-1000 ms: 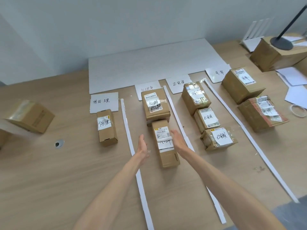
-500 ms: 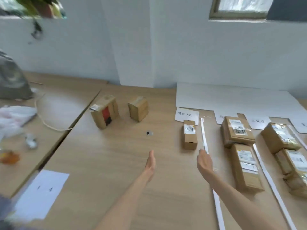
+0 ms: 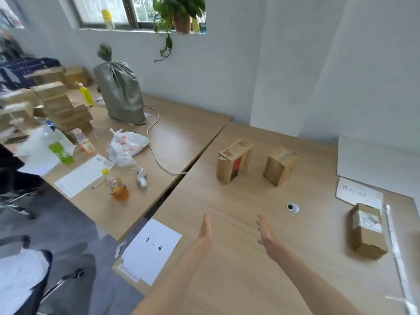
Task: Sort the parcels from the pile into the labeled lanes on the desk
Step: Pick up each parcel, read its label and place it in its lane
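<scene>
1. The left hand (image 3: pixel 205 231) is in the lower centre of the frame, empty, with its fingers straight and held together, edge-on to the camera above the light wooden desk (image 3: pixel 238 280).
2. The right hand (image 3: pixel 266 234) is just right of it, also empty, palm turned inward and fingers loosely spread; the two hands are apart and touch nothing.
3. Two unsorted parcels stand in the middle of the frame, well beyond the hands: a brown cardboard box with a red and black patch on its side (image 3: pixel 234 161), and, to its right and apart from it, a plain brown cardboard box sealed with clear tape (image 3: pixel 280 165).
4. At the right edge a small brown cardboard parcel with a white label on top (image 3: pixel 367 230) lies in a lane, just below a white paper lane sign with handwriting (image 3: pixel 359 193) and just left of a white paper strip (image 3: pixel 394 244) marking the lane's border.
5. A small round grey cable grommet (image 3: pixel 292 207) sits in the desk between the hands and that parcel.
6. A white sheet printed "1 - 4" (image 3: pixel 151 250) is taped at the desk's lower left corner.
7. In the left of the frame a second wooden desk (image 3: pixel 181 133) adjoins, carrying a tied grey-green sack (image 3: pixel 119 94), a white plastic bag with red print (image 3: pixel 127 146), stacked cardboard boxes (image 3: pixel 66 112) and a white cable (image 3: pixel 156 155).
8. A potted green plant (image 3: pixel 179 10) sits on the window sill at the top centre.
</scene>
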A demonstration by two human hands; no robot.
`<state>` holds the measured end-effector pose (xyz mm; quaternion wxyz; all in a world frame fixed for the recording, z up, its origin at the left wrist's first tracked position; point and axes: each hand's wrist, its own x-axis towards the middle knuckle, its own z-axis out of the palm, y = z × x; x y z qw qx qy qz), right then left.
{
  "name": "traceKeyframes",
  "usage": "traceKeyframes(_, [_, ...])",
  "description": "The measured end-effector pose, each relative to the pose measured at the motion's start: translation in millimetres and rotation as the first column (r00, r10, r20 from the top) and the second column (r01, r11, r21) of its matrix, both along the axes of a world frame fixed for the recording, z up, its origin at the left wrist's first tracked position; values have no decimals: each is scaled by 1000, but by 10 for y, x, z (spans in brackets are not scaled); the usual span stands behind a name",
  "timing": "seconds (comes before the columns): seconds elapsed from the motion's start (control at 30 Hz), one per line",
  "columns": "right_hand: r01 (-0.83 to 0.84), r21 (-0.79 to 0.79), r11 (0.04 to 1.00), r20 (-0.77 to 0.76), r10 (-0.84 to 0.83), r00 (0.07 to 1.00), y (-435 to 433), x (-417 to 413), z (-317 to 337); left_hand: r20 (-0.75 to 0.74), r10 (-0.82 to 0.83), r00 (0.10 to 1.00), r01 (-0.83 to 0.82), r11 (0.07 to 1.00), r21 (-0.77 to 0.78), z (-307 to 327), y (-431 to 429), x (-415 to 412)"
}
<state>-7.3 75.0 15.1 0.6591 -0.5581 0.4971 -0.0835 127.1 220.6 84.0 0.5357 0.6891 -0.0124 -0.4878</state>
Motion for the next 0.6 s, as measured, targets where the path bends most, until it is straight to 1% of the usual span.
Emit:
traceKeyframes(0.1, [63, 77, 995, 50, -67, 997, -57, 403, 168, 9, -1, 1000, 1, 999, 39, -2, -196, 372])
traceKeyframes(0.23, [139, 183, 973, 54, -151, 987, -467, 857, 100, 13, 14, 1000, -16, 995, 98, -82, -604, 906])
traceKeyframes(0.33, [152, 199, 968, 116, -177, 977, -866, 1188, 72, 81, 15, 997, -22, 996, 83, -63, -1053, 1380])
traceKeyframes(0.43, [171, 242, 955, 98, -199, 975, -1059, 1403, 184, 86, 13, 996, -20, 997, 81, -109, -1437, 1739])
traceKeyframes(0.53, [205, 238, 950, 109, -236, 966, -1313, 1598, 126, 135, 13, 991, -21, 998, 58, -145, -1862, 2074])
traceKeyframes(0.6, [225, 259, 939, 81, -253, 964, -1469, 1746, 138, 139, -42, 989, 31, 996, 81, -202, -2110, 2250])
